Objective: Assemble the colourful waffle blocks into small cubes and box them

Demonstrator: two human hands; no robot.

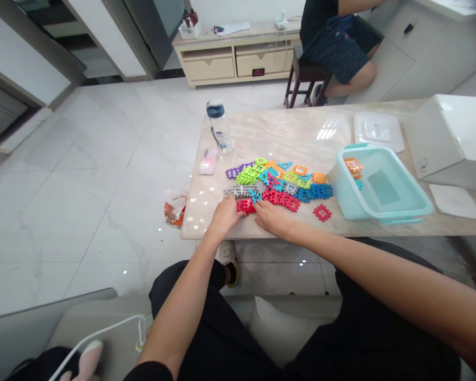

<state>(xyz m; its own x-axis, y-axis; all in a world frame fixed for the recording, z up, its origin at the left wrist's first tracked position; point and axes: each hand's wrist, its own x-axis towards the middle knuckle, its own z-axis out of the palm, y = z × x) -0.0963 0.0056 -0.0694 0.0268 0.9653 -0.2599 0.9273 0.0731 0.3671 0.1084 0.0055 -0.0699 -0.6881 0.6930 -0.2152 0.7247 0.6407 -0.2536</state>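
My left hand [223, 216] is closed around the left end of a short row of red interlocking plastic pieces [245, 206] near the table's front edge. At the right end of that row is my right hand [273, 218], its bent fingers against the red pieces, just below a blue triangular piece [255, 196]. Behind my hands lie rows of grey pieces [241, 191], lime green pieces [249, 173], purple pieces [235, 172] and dark blue pieces [315, 192]. One red square piece [322, 212] lies apart on the right. My fingertips are partly hidden.
A pale turquoise bin [381, 182] with a few orange and blue pieces stands right, before a clear lid [378, 131] and white box [452, 143]. A water bottle [220, 127] stands back left. Beyond the marble table [262, 132], a person [337, 47] sits on a stool.
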